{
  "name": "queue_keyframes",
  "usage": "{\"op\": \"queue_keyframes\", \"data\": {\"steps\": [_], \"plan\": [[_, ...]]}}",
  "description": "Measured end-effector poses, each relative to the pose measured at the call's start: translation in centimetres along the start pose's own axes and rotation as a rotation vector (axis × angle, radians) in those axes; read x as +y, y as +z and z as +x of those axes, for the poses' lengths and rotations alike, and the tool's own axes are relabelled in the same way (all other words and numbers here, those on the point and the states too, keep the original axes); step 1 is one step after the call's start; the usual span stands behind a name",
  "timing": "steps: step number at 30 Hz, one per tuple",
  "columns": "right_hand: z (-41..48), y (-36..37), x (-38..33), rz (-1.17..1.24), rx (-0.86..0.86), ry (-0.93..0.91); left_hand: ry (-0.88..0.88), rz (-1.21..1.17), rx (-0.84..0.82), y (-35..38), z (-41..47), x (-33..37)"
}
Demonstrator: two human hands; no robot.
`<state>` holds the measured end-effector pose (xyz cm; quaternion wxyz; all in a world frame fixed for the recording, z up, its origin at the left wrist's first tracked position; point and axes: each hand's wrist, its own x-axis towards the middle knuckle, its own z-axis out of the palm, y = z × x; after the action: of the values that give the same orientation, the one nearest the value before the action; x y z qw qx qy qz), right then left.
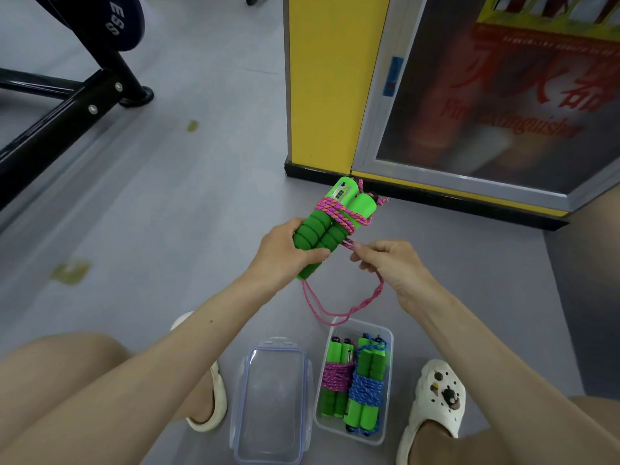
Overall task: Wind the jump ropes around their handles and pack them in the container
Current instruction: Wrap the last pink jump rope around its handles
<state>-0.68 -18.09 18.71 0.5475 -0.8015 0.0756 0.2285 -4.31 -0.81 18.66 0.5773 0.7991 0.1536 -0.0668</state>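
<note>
Green foam-gripped jump rope handles (pixel 318 229), two of them side by side, lie in the left hand (pixel 285 251). Its fingers curl round the far side of the foam and its thumb presses across the near side, low on the grips. A pink braided rope with orange flecks (pixel 339 213) runs in several turns around both handles, where the foam meets the smooth plastic tops.

The right hand (pixel 391 263) is just to the right of the handles. Its thumb and forefinger pinch a doubled length of this rope close to the wound turns, and the other fingers are curled below. The unwound rest hangs as a loose loop (pixel 352 310) from the handles' lower end and from under the right hand, down to the far rim of a clear rectangular plastic container (pixel 390 364) on the grey floor (pixel 167 196). Whether the loop touches that rim cannot be told.

Inside the container lie two wound bundles with green handles, one bound in pink rope (pixel 335 377) and one in blue rope (pixel 365 392), side by side. A clear clip-on lid (pixel 271 401) lies flat just left of the container, between two white sandals (pixel 439 397).
</note>
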Motion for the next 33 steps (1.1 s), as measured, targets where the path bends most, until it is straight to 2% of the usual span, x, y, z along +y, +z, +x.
{"op": "queue_keyframes", "data": {"steps": [5,12,13,17,21,26,30,33], "plan": [[0.0,0.2,0.0,0.083,0.101,0.049,0.106,0.177,0.025,0.2,0.0,0.2],[-0.1,-0.2,-0.9,0.174,0.207,0.070,-0.026,-0.085,-0.040,0.3,0.3,0.8],[-0.1,-0.1,-0.8,0.176,0.196,0.069,-0.006,-0.041,-0.018,0.3,0.3,0.8],[-0.5,0.0,-0.8,0.190,0.024,0.042,0.158,0.458,0.157,0.7,-0.1,0.7],[-0.6,-0.3,-1.0,0.145,-0.058,0.035,0.269,0.761,0.297,1.0,-0.6,0.4],[-0.4,-0.1,-0.7,0.017,-0.082,0.070,0.364,0.900,0.352,1.5,-0.9,-0.6],[-0.5,0.4,-0.6,0.217,-0.129,0.091,0.433,0.987,0.367,1.9,-0.9,-0.9],[-0.7,0.5,-0.8,0.224,-0.186,0.051,0.446,1.045,0.397,2.0,-0.9,-0.7]]}}
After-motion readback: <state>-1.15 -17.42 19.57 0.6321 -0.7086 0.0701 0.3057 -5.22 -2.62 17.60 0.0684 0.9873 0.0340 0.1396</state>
